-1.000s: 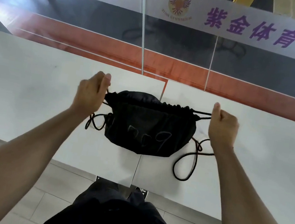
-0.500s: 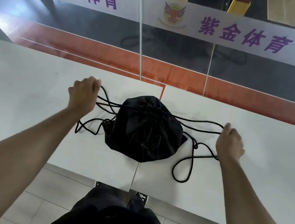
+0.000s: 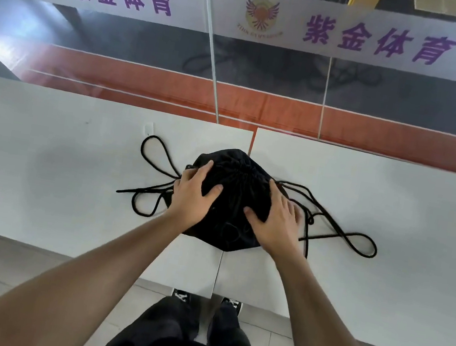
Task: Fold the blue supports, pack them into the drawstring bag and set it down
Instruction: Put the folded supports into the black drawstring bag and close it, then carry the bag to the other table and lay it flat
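**Fingers spread flat on a cinched black drawstring bag**

Fingers [image 3: 206, 170] of the left hand [image 3: 191, 197]: spread, laid palm-down on the left flank of the bag, thumb angled inward across the fabric; nothing pinched. Fingers [image 3: 274, 188] of the right hand [image 3: 275, 223]: likewise spread, pressed on the right flank, thumb pointing toward the opposite hand; nothing pinched. Both forearms bare.

Item 1. Drawstring bag [image 3: 237, 180], black, bulging, mouth gathered into tight pleats just beyond the fingertips. Sits between and under both palms, on the white surface [image 3: 40, 171], straddling the seam where two panels meet. A faint mark shows on the fabric below the thumbs; it cannot be read.

Item 2. Cord, left [image 3: 154, 157]: black, one long loop lying beyond and outward of the left fingers, further strands trailing outward at wrist level. Loose on the surface.

Item 3. Cord, right [image 3: 359, 244]: black, strands running outward from the right fingers and ending in a loop well clear of the hand. Loose on the surface.

Item 4. Blue supports: none visible; bag contents hidden by the closed fabric.

Item 5. Glass partition [image 3: 209, 58] beyond the fingertips, past the far edge of the surface, carrying a white banner [image 3: 188, 6] with purple characters and a winged emblem.

Item 6. Dark trousers [image 3: 194, 333] and two black shoes [image 3: 180, 296] on the floor, below the near edge of the surface, behind the wrists.
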Tool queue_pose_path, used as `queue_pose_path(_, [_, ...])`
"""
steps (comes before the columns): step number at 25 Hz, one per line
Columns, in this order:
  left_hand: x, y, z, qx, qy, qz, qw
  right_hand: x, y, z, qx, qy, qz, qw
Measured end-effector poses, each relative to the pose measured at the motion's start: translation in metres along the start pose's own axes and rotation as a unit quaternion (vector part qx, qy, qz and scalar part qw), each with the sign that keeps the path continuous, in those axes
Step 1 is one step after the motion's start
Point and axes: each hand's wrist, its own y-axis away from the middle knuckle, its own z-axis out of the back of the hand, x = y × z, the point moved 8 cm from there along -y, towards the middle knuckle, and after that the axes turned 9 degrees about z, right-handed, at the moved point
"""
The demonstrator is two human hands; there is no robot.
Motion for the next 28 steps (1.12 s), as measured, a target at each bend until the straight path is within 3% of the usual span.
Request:
queue_pose_path(3, [-0.010, -0.014, -0.004, 0.015, 0.013, -0.071, 0.997, -0.013, 0.003, 0.004, -0.053, -0.002, -0.064, 0.997])
queue_pose_path(6, [-0.018, -0.006, -0.001, 0.020, 0.036, -0.123, 0.992, -0.012, 0.016, 0.005, -0.100, -0.120, -0.056, 0.986])
queue_pose_path(9, [-0.032, 0.011, 0.009, 0.039, 0.065, -0.146, 0.986, -0.005, 0.040, 0.018, -0.165, -0.237, -0.071, 0.955])
queue_pose_path(13, [-0.064, 0.052, 0.016, 0.111, 0.078, -0.249, 0.959, 0.008, 0.095, 0.043, -0.294, -0.259, -0.097, 0.915])
queue_pose_path(16, [-0.091, 0.089, 0.026, 0.161, 0.068, -0.327, 0.929, 0.016, 0.150, 0.060, -0.407, -0.287, -0.139, 0.856])
queue_pose_path(19, [-0.110, 0.122, 0.021, 0.220, 0.069, -0.354, 0.907, 0.021, 0.205, 0.074, -0.473, -0.316, -0.173, 0.804])
queue_pose_path(28, [-0.165, 0.319, -0.059, 0.386, 0.047, -0.469, 0.793, 0.006, 0.485, 0.104, -0.694, -0.282, -0.278, 0.602])
